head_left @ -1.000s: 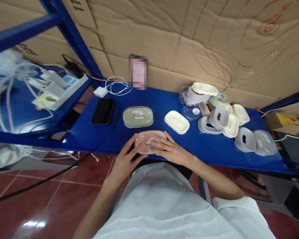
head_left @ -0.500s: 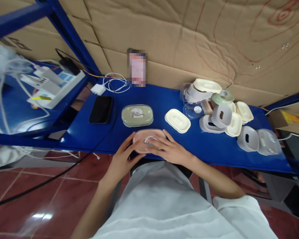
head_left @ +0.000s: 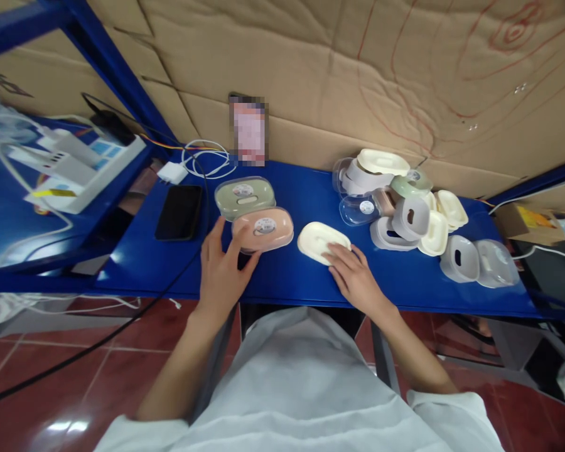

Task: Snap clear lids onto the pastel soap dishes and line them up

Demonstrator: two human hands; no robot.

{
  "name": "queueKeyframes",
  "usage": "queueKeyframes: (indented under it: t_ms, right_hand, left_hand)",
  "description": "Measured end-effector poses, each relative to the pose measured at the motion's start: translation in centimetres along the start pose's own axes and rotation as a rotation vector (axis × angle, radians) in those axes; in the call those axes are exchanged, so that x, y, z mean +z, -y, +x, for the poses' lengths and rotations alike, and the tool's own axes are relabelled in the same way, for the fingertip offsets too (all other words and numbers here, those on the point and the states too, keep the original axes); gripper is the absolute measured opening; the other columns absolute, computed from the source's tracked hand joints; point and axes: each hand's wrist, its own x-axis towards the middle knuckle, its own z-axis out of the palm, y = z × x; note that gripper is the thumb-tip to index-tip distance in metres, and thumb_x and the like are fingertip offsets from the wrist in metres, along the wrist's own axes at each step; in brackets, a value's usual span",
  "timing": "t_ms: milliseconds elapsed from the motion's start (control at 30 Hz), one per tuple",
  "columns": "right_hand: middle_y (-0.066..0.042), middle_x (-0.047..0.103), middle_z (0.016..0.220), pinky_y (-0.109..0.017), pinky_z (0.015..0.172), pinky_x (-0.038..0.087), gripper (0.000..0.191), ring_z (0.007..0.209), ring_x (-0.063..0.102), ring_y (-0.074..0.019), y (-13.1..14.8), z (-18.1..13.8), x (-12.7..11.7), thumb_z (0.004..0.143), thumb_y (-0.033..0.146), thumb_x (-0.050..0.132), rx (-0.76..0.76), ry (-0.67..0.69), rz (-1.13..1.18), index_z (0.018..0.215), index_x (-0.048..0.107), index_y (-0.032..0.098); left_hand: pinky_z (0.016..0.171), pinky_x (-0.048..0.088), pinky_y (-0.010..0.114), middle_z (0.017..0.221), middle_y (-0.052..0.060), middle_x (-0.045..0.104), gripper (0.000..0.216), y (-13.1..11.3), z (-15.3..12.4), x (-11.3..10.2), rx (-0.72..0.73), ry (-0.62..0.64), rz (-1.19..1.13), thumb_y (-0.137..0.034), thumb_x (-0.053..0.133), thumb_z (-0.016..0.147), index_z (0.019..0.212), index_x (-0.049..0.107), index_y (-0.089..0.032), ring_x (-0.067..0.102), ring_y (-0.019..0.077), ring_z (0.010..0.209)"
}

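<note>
My left hand (head_left: 226,260) grips the left end of a pink oval lidded box (head_left: 266,235), fingers behind and thumb along the front. The box has a clear cover with a round sticker. Directly behind it is a green oval lidded box (head_left: 242,194), partly covered by the pink one. On the right, my right hand (head_left: 355,270) has its fingers on the right end of a cream oval tray (head_left: 317,238), which lies on the blue table (head_left: 282,282). The tray has a raised middle.
Grey slotted boxes (head_left: 459,260), clear covers (head_left: 358,210) and cream trays (head_left: 435,232) are heaped at the right. A black phone (head_left: 179,213), a white charger (head_left: 172,172) and a blurred-out phone (head_left: 249,132) are at the left and back. A black cable (head_left: 145,307) crosses the table's left front.
The pink box has moved away from the table's front edge, up to the green box. My right hand has left the pink box and moved right to the cream tray. The view has shifted slightly.
</note>
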Motion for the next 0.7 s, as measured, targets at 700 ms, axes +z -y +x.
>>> queueKeyframes:
  t_ms: [700]
  right_hand:
    - [-0.011,0.066,0.154,-0.058,0.122,0.039,0.046,0.145,0.060,-0.0326,-3.3,-3.7,-3.2,0.110,0.040,0.056,0.162,-0.142,-0.015,0.155,0.057,0.030]
  left_hand:
    - [0.114,0.053,0.054,0.157,0.018,0.056,0.050,-6.8,-1.4,2.1,0.405,0.376,-0.209,-0.027,0.065,0.105,0.155,0.056,-0.026,0.059,0.0344,0.140]
